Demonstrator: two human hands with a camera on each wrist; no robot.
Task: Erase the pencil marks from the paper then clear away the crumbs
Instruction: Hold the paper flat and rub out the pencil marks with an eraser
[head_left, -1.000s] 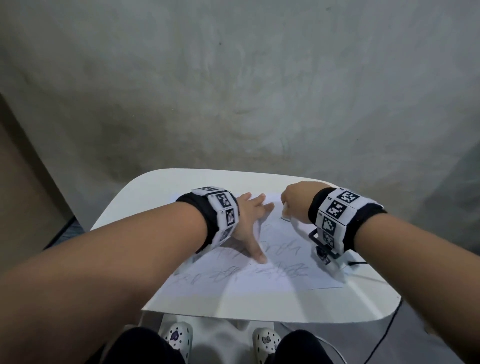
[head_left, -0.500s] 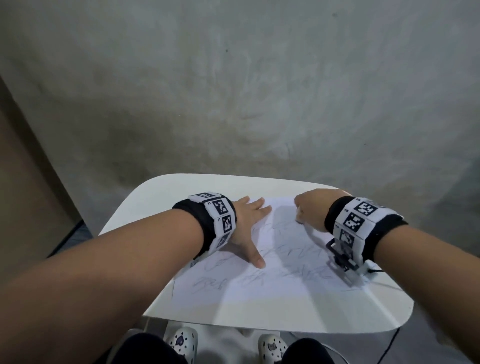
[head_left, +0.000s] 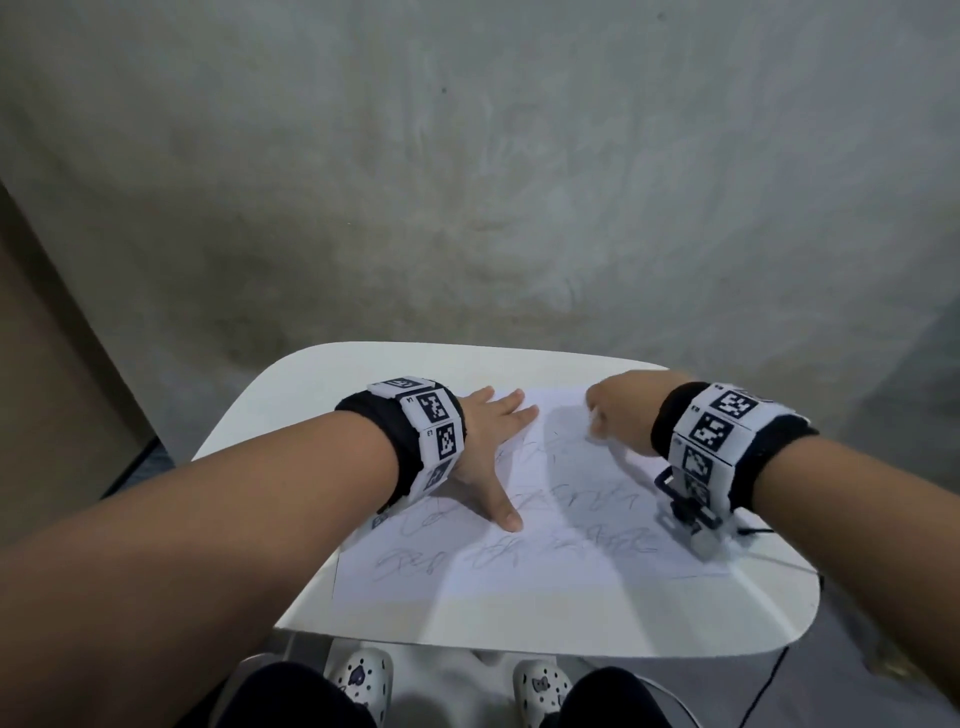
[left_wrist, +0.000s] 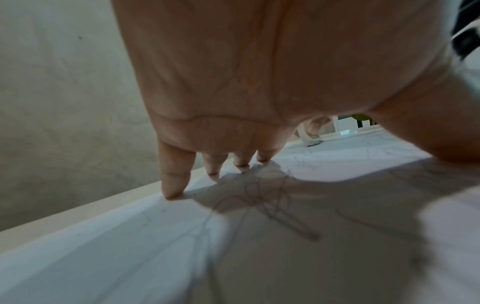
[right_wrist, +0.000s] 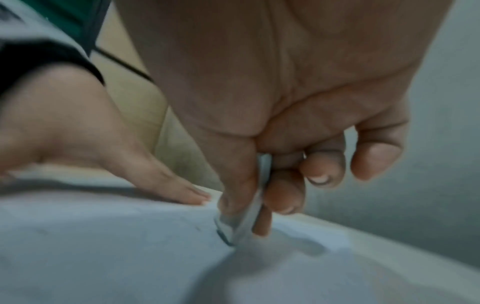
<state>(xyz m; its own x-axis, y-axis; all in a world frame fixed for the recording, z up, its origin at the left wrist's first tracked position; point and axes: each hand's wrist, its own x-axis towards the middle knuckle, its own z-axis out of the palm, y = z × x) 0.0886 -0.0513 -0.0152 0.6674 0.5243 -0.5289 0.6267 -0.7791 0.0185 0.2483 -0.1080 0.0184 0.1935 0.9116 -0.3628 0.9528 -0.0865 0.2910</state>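
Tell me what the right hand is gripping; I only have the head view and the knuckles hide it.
Observer: In the right wrist view, the right hand pinches a thin white eraser between thumb and fingers, its darkened tip touching the paper.
Operator: Confirm the left hand is flat, not curled.
Observer: The left wrist view shows the left hand arched, with straight fingertips pressed on the paper near its far edge.
Operator: Report any crumbs.
Observer: Small dark specks lie by those fingertips in the left wrist view; whether they are crumbs is unclear.
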